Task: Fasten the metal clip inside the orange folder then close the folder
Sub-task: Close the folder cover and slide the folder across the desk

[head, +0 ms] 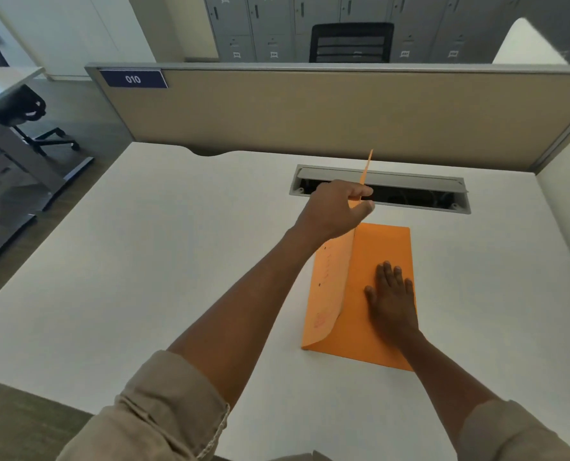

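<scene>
An orange folder [381,247] lies on the white desk [177,261], right of centre. Its front cover [333,287] stands nearly upright, hinged along the left side. My left hand [340,207] pinches the cover's top edge between thumb and fingers, high above the desk. My right hand [391,297] rests flat, fingers spread, on the folder's inside page, pressing it down. The metal clip is hidden from me; I cannot see it behind the raised cover and my hand.
A cable tray slot [410,191] with its lid raised is set in the desk just behind the folder. A tan partition [310,111] with a "010" label borders the far edge. A black office chair [27,111] stands on the left floor.
</scene>
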### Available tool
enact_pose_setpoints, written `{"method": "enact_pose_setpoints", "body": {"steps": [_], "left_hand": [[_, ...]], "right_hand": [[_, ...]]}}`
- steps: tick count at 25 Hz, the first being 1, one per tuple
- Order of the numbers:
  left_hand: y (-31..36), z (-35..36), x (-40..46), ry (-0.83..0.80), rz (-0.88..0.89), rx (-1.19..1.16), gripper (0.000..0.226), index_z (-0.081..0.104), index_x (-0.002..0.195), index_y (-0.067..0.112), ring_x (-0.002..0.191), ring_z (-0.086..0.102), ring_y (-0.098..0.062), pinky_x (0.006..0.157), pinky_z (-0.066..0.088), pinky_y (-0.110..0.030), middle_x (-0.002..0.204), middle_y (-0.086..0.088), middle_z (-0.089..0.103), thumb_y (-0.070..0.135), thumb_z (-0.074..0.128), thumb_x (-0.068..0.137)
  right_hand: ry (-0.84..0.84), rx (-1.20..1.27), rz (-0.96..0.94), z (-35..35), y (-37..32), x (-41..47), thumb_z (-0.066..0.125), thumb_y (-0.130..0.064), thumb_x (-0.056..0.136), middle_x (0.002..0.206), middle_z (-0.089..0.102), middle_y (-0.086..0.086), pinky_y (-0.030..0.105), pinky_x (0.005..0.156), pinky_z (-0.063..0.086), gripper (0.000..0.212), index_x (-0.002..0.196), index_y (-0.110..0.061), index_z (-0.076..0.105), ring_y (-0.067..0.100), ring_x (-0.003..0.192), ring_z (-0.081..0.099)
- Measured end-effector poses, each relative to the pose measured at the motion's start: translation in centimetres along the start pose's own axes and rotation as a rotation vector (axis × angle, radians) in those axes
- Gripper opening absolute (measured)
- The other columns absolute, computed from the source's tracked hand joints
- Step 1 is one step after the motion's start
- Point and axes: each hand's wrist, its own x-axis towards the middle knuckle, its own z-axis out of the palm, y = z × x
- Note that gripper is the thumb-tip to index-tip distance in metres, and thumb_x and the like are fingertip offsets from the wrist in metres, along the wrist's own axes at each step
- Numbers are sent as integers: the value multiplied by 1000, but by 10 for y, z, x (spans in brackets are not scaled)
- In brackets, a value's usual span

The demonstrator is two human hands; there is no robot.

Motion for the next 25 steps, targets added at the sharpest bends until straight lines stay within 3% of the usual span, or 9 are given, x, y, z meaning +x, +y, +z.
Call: {"method": "enact_pose_setpoints", "body": {"steps": [4, 8, 12, 19, 21, 25], "left_hand": [[20, 42, 8, -95, -26, 96, 46, 60, 135, 17, 120, 60, -19, 100, 48, -36, 134, -3, 63, 31, 61, 91], [41, 90, 10, -169, 16, 328, 48, 55, 138, 19, 120, 58, -25, 91, 48, -38, 131, -4, 64, 36, 54, 93], [51, 146, 9, -228, 29, 467, 37, 61, 123, 11, 100, 63, -30, 70, 42, -34, 112, -10, 66, 33, 51, 94], [37, 201, 6, -330, 27, 687, 20, 66, 106, 9, 79, 63, -24, 55, 34, -31, 98, -10, 64, 21, 59, 91], [35, 209, 6, -357, 26, 722, 23, 66, 110, 8, 75, 57, -24, 55, 39, -31, 107, -14, 64, 19, 59, 91], [27, 220, 4, -417, 43, 761, 32, 59, 124, 2, 107, 65, -34, 73, 53, -35, 138, -31, 50, 14, 57, 94]], "right_hand": [[22, -14, 46, -14, 43, -3, 11, -53, 97, 164, 5, 6, 47, 122, -1, 70, 155, -14, 4, 26, 151, 0], [26, -37, 118, -26, 80, -1, 2, -57, 91, 164, 5, 7, 48, 122, 2, 77, 155, -14, 5, 26, 151, -1], [46, -48, 138, -34, 103, -3, -4, -58, 85, 163, 9, 9, 49, 121, 6, 85, 154, -11, 10, 28, 151, 4], [69, -72, 128, -30, 107, -2, 0, -54, 91, 161, 17, 14, 53, 118, 13, 80, 152, -7, 19, 34, 149, 13], [76, -91, 132, -29, 108, -2, 2, -51, 93, 160, 20, 15, 54, 118, 16, 76, 152, -6, 21, 35, 148, 16], [83, -122, 131, -24, 109, -3, 4, -49, 96, 161, 19, 15, 53, 119, 15, 72, 152, -6, 19, 34, 149, 15]]}}
